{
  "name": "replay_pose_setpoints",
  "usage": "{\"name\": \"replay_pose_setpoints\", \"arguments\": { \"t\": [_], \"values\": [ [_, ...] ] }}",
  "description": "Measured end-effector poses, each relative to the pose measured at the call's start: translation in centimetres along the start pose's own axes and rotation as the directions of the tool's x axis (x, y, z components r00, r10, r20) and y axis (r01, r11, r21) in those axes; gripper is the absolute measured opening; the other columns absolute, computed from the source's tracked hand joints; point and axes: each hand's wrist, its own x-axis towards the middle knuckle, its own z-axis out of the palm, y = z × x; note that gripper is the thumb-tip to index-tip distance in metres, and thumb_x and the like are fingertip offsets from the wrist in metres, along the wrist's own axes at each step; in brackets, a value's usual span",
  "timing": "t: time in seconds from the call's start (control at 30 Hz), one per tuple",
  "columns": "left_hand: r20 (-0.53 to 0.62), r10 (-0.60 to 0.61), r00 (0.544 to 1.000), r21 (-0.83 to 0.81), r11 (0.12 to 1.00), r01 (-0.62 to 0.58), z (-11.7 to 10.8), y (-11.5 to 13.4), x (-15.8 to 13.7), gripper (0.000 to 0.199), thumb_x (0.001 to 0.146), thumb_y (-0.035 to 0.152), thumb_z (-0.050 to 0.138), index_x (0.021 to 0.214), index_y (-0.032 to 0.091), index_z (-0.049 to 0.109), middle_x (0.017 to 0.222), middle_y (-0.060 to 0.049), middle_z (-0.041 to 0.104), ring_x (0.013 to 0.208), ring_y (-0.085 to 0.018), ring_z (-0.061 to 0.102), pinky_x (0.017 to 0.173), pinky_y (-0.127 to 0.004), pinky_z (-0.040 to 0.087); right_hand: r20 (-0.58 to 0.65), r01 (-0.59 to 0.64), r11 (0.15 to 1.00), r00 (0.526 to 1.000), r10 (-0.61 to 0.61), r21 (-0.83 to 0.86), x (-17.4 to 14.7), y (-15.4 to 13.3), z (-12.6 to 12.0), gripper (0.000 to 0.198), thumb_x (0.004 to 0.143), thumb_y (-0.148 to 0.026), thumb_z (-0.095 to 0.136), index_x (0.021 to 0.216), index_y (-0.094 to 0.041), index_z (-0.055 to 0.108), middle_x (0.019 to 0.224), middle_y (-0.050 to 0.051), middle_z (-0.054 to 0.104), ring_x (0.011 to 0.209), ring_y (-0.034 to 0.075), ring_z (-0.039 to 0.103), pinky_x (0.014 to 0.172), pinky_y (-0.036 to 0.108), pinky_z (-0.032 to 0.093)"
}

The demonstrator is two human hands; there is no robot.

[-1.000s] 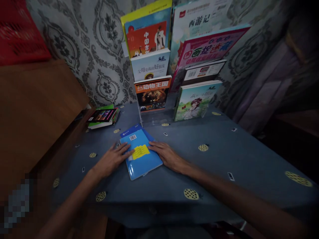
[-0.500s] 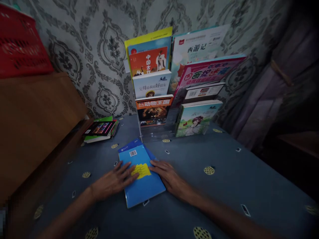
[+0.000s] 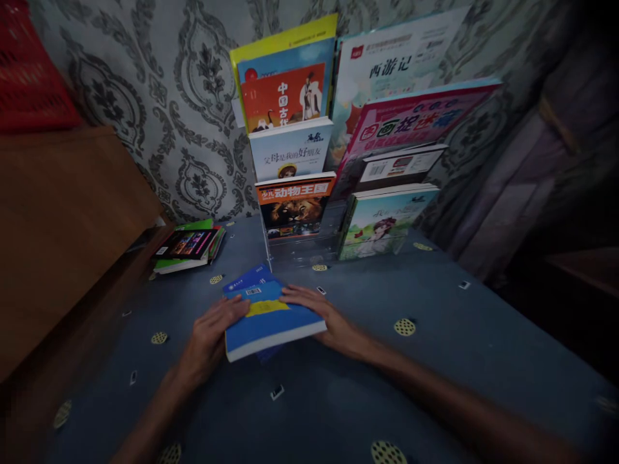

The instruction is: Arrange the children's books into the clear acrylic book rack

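A blue book (image 3: 271,327) with a yellow patch and a barcode on its cover is tilted up at its near edge, so its white page edges show. My left hand (image 3: 215,332) grips its left side, fingers on the cover. On the right side my right hand (image 3: 324,316) holds the book, fingers over the top and the palm by the near corner. Beneath it lies a darker blue book (image 3: 249,278), whose far end sticks out on the tablecloth. Both thumbs are hidden.
Behind the hands a clear rack (image 3: 300,258) holds several upright books, among them one with a lion cover (image 3: 297,209). A small stack of books (image 3: 188,248) lies at the left. Beside it is a wooden cabinet (image 3: 72,238) with a red basket (image 3: 33,77) on top. A curtain (image 3: 507,174) hangs at the right.
The blue book lay flat under both hands and is now lifted at its near edge. My hands have moved from resting on the cover to gripping its sides.
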Motion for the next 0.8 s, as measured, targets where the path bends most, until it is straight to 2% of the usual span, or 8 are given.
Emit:
{"name": "replay_pose_setpoints", "arguments": {
  "t": [0.1,0.23,0.33,0.4,0.53,0.63,0.7,0.8],
  "values": [
    [-0.088,-0.215,0.973,-0.208,0.959,0.194,-0.4,1.3,1.4,0.033,0.096,0.032,0.053,0.124,0.023,0.066,0.121,-0.009,0.072,0.11,-0.023,0.069,0.096,-0.035,0.055,-0.061,0.034,0.996,0.998,-0.029,0.088,2.2,-0.1,0.0,0.043,0.095,-0.052,0.052,0.128,-0.027,0.064,0.13,0.009,0.067,0.125,0.027,0.058,0.108,0.049,0.043],
    [-0.136,-0.498,0.856,-0.357,0.831,0.426,0.4,2.2,2.5,0.032,0.09,0.044,0.059,0.103,0.019,0.075,0.102,-0.005,0.078,0.092,-0.023,0.073,0.084,-0.033,0.059,-0.04,-0.062,0.989,0.997,0.068,0.132,3.4,-0.4,0.1,0.04,0.094,-0.055,0.053,0.111,-0.024,0.072,0.106,0.006,0.076,0.103,0.026,0.069,0.094,0.042,0.053],
    [-0.139,-0.633,0.762,-0.405,0.738,0.539,1.5,2.0,2.5,0.042,0.083,0.056,0.062,0.095,0.018,0.076,0.093,-0.005,0.078,0.088,-0.026,0.073,0.081,-0.037,0.06,-0.068,-0.112,0.993,0.991,0.115,0.049,3.0,-0.5,0.1,0.04,0.094,-0.055,0.051,0.102,-0.023,0.074,0.098,0.005,0.077,0.1,0.027,0.07,0.091,0.04,0.054],
    [-0.118,-0.667,0.736,-0.427,0.703,0.569,2.3,1.4,2.1,0.046,0.084,0.059,0.06,0.098,0.018,0.075,0.095,-0.007,0.078,0.091,-0.028,0.073,0.081,-0.038,0.061,-0.085,-0.138,0.99,0.987,0.136,-0.012,2.5,-0.4,0.2,0.039,0.095,-0.054,0.05,0.102,-0.024,0.073,0.099,0.005,0.077,0.098,0.027,0.07,0.09,0.039,0.054],
    [-0.068,-0.624,0.778,-0.359,0.743,0.564,4.0,-1.3,0.1,0.052,0.083,0.064,0.058,0.1,0.017,0.073,0.097,-0.01,0.078,0.093,-0.029,0.072,0.082,-0.04,0.061,-0.088,-0.163,0.984,0.984,0.156,-0.079,1.9,0.0,0.4,0.033,0.096,-0.049,0.051,0.106,-0.026,0.071,0.098,0.003,0.077,0.09,0.024,0.071,0.085,0.036,0.056],
    [-0.039,-0.56,0.828,-0.196,0.816,0.543,4.6,-3.8,-1.1,0.047,0.083,0.066,0.056,0.089,0.023,0.073,0.09,-0.008,0.078,0.089,-0.028,0.073,0.077,-0.039,0.063,-0.11,-0.158,0.981,0.983,0.145,-0.114,1.6,0.3,0.3,0.031,0.095,-0.046,0.052,0.113,-0.027,0.069,0.106,0.004,0.076,0.096,0.025,0.069,0.087,0.037,0.055],
    [-0.033,-0.516,0.856,-0.136,0.851,0.507,4.4,-4.6,-0.8,0.044,0.084,0.064,0.055,0.091,0.024,0.073,0.091,-0.008,0.078,0.087,-0.028,0.073,0.074,-0.039,0.063,-0.103,-0.127,0.986,0.988,0.116,-0.104,1.7,0.2,-0.2,0.033,0.095,-0.046,0.052,0.115,-0.027,0.069,0.11,0.004,0.075,0.101,0.025,0.068,0.09,0.037,0.055],
    [-0.048,-0.46,0.886,-0.109,0.885,0.453,3.5,-3.9,1.7,0.04,0.087,0.058,0.055,0.094,0.022,0.071,0.092,-0.009,0.077,0.085,-0.028,0.073,0.073,-0.041,0.062,-0.134,-0.076,0.994,0.989,0.066,-0.074,2.6,-0.2,-2.0,0.034,0.095,-0.047,0.051,0.112,-0.024,0.07,0.108,0.005,0.075,0.101,0.025,0.068,0.091,0.038,0.054]
  ]
}}
